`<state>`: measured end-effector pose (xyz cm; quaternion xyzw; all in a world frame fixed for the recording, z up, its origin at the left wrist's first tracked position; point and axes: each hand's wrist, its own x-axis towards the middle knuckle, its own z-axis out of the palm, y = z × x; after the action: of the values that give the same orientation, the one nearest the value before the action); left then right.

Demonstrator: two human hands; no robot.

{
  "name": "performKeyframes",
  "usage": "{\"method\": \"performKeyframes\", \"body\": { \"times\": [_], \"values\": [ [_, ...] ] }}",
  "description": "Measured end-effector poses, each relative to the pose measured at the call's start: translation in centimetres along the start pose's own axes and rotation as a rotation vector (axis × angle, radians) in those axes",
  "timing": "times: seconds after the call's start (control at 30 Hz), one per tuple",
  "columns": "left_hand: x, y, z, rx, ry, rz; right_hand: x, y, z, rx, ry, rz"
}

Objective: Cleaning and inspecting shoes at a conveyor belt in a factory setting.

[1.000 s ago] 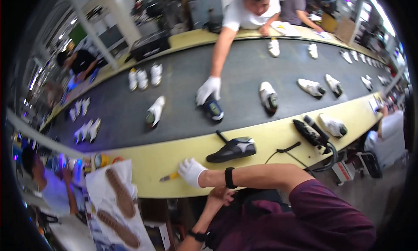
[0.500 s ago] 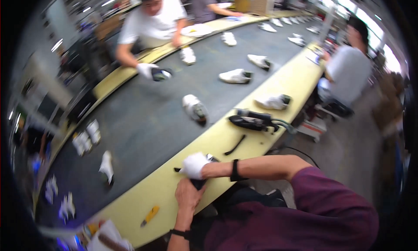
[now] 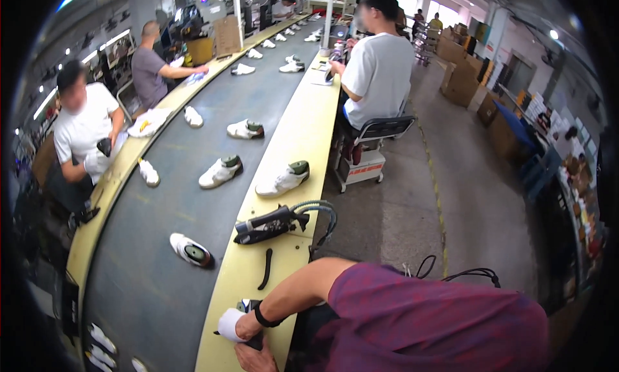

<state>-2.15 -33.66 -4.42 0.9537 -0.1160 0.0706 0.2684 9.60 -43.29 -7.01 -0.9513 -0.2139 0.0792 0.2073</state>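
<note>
Low in the view, my right hand (image 3: 233, 325), in a white glove, closes over a black object (image 3: 255, 341) at the table's edge strip. My bare left hand (image 3: 255, 358) grips the same object from the near side, partly cut by the lower edge. The object's kind is hidden by my hands. A small piece with a patterned face (image 3: 245, 305) shows just beyond the glove. Past my hands lies a curved black strip (image 3: 265, 269). Farther along is a black hand tool (image 3: 271, 225) with hoses, then a white shoe (image 3: 284, 179) with a green lining.
A dark conveyor belt (image 3: 155, 227) carries several white shoes, including a near one (image 3: 191, 250). Its pale yellow ledge (image 3: 222, 288) runs beside me. A seated person (image 3: 380, 69) works farther along on my side. Across, a person (image 3: 84, 130) holds a dark item. Cables (image 3: 471, 273) lie right.
My view has swung right, so the yellow cutter is out of sight. The person across has lifted the dark item from over the belt to the body. My hands stay together on the black object.
</note>
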Motion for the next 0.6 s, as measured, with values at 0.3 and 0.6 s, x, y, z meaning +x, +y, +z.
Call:
{"method": "performKeyframes", "body": {
  "times": [0.3,0.6],
  "values": [
    [1.2,2.9,-3.1,-0.023,-0.270,-0.335,-0.3,1.7,-6.1,0.155,0.354,-0.086],
    [-0.3,-0.5,-2.7,-0.018,-0.356,-0.293,-7.6,19.2,-20.3,-0.191,0.480,0.315]
  ]
}}
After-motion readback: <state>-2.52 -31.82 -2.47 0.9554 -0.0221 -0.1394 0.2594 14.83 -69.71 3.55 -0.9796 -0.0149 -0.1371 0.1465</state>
